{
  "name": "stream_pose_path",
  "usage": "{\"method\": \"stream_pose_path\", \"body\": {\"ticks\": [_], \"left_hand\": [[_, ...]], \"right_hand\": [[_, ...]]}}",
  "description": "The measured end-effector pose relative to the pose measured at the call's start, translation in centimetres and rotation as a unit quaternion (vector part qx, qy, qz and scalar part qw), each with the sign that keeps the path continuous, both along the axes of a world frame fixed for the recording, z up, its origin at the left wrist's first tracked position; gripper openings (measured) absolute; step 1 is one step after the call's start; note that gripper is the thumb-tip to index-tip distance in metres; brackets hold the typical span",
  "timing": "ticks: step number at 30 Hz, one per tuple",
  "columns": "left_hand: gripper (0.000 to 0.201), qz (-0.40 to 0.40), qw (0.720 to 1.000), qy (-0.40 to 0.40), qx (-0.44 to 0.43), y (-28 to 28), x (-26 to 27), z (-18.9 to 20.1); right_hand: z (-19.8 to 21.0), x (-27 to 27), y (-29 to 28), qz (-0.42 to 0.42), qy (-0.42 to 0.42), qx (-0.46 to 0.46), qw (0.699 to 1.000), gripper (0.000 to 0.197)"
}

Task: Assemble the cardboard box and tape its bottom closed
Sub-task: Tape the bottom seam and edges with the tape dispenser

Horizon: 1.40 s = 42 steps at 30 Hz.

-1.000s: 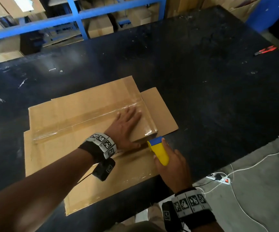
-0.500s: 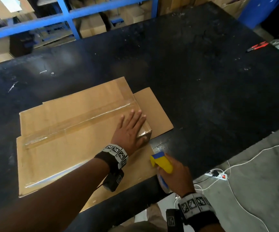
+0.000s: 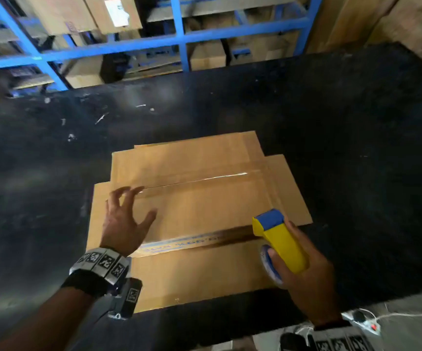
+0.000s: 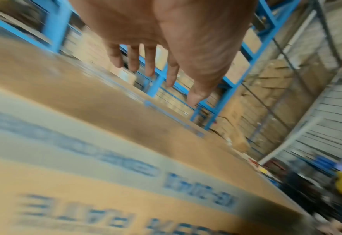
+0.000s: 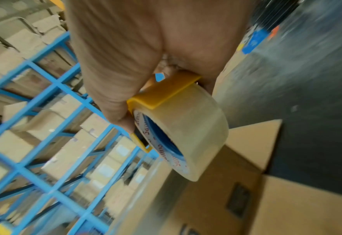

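Note:
A flattened brown cardboard box (image 3: 199, 209) lies on the black table (image 3: 356, 138), with clear tape strips along its seams. My left hand (image 3: 126, 216) hovers over the box's left part, fingers spread and loosely bent, holding nothing; the left wrist view shows the fingers (image 4: 145, 63) above the blurred printed cardboard (image 4: 105, 143). My right hand (image 3: 303, 272) grips a yellow and blue tape dispenser (image 3: 278, 239) over the box's right front edge. In the right wrist view the clear tape roll (image 5: 182, 136) sits in the dispenser (image 5: 161, 93) above the box (image 5: 246, 190).
Blue metal racking (image 3: 179, 44) with stacked cartons (image 3: 78, 16) stands behind the table. A white cable and power strip (image 3: 364, 320) lie on the floor at the front right. Bare black tabletop extends to the right and left of the box.
My left hand lifted off the box's right end and moved to its left part, fingers now spread in the air. The right hand with the dispenser moved up over the box's edge.

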<state>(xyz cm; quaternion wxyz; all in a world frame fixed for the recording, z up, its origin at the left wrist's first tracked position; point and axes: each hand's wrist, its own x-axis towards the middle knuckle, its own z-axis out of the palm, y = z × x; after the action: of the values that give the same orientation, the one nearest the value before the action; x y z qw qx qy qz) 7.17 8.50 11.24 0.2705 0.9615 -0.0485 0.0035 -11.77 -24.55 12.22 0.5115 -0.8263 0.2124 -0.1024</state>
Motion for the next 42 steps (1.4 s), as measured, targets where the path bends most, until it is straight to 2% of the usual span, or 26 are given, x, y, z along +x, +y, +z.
{"method": "stream_pose_path", "body": {"ticks": [2, 4, 7, 10, 13, 16, 19, 22, 25, 28, 32, 38, 42], "left_hand": [[0.065, 0.100, 0.994, 0.030, 0.037, 5.7, -0.5, -1.1], [0.065, 0.148, 0.984, 0.102, 0.004, 8.6, -1.0, -1.7], [0.048, 0.174, 0.967, 0.177, -0.063, 9.3, -1.6, -2.2], [0.035, 0.173, 0.967, 0.177, -0.056, 8.5, -2.2, -2.0], [0.031, 0.128, 0.968, 0.194, -0.093, 6.6, -3.4, -2.2], [0.039, 0.011, 0.960, 0.228, -0.160, 4.3, -5.0, -3.3], [0.032, -0.096, 0.955, 0.239, -0.148, 3.0, -5.4, -3.5], [0.012, -0.060, 0.960, 0.172, -0.211, 2.7, -3.6, -2.2], [0.011, -0.033, 0.925, 0.186, -0.330, 2.3, -1.0, 0.3], [0.014, -0.069, 0.882, 0.244, -0.397, 1.4, 0.9, 2.9], [0.017, -0.110, 0.847, 0.304, -0.422, 0.1, 2.0, 4.6], [0.032, -0.125, 0.836, 0.319, -0.429, 0.2, 3.0, 4.0], [0.029, -0.133, 0.835, 0.337, -0.414, 0.6, 4.2, 3.7]], "right_hand": [[0.1, 1.9, 2.0, 0.020, -0.022, 0.015, 0.999, 0.065], [0.3, 3.6, 3.9, 0.048, -0.043, 0.019, 0.998, 0.069], [1.5, 5.9, 6.8, 0.093, -0.075, -0.008, 0.993, 0.073], [2.2, 7.4, 9.3, 0.124, -0.106, 0.008, 0.987, 0.070], [2.2, 8.1, 11.0, 0.130, -0.130, 0.002, 0.983, 0.069], [2.1, 8.1, 12.4, 0.123, -0.145, 0.004, 0.982, 0.067], [2.2, 7.8, 13.4, 0.112, -0.168, 0.005, 0.979, 0.067], [2.1, 7.3, 13.8, 0.103, -0.180, 0.012, 0.978, 0.066], [1.8, 6.6, 14.0, 0.100, -0.174, 0.007, 0.980, 0.070], [1.8, 6.2, 14.4, 0.106, -0.174, -0.014, 0.979, 0.068], [1.7, 6.1, 14.9, 0.114, -0.177, -0.049, 0.976, 0.071], [1.9, 6.6, 15.3, 0.119, -0.167, -0.083, 0.975, 0.074], [1.9, 7.4, 15.7, 0.118, -0.152, -0.087, 0.977, 0.074]]}}
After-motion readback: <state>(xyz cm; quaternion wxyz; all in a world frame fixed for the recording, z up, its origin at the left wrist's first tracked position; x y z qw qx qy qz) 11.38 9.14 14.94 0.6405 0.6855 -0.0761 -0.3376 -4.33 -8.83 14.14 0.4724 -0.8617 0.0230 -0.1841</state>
